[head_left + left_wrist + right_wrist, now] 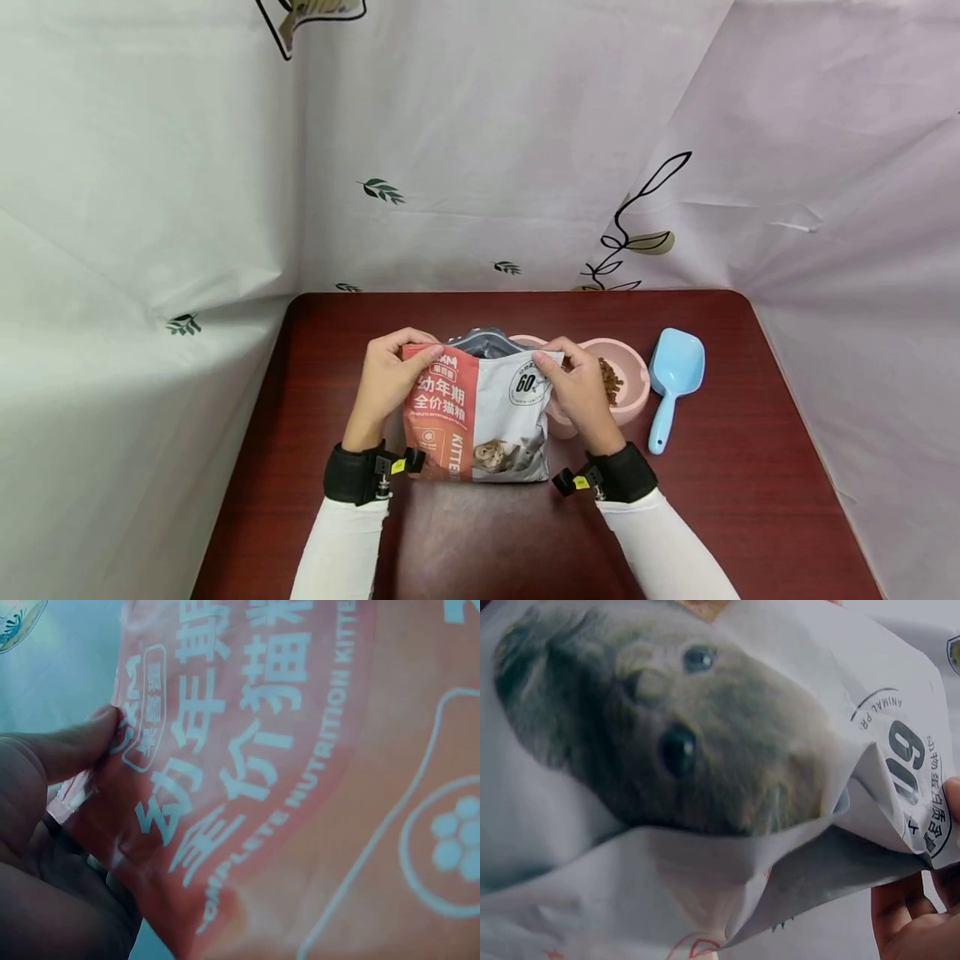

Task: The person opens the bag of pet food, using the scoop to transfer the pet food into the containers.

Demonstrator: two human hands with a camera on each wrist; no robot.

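Note:
A red and white bag of kitten food stands upright in front of me, its top edge parted so the grey inside shows. At the bag's upper left corner my left hand pinches the rim, thumb on the front and fingers behind. My right hand grips the upper right corner the same way. In the left wrist view the thumb of the left hand presses on the bag's red panel. The right wrist view has the right hand at the edge by the printed "60". What the bag holds is hidden.
Behind the bag and right hand sits a pink double bowl, partly covered, with brown kibble in its right side. A light blue scoop lies to the right on the dark red table. Pale printed cloth hangs around the table.

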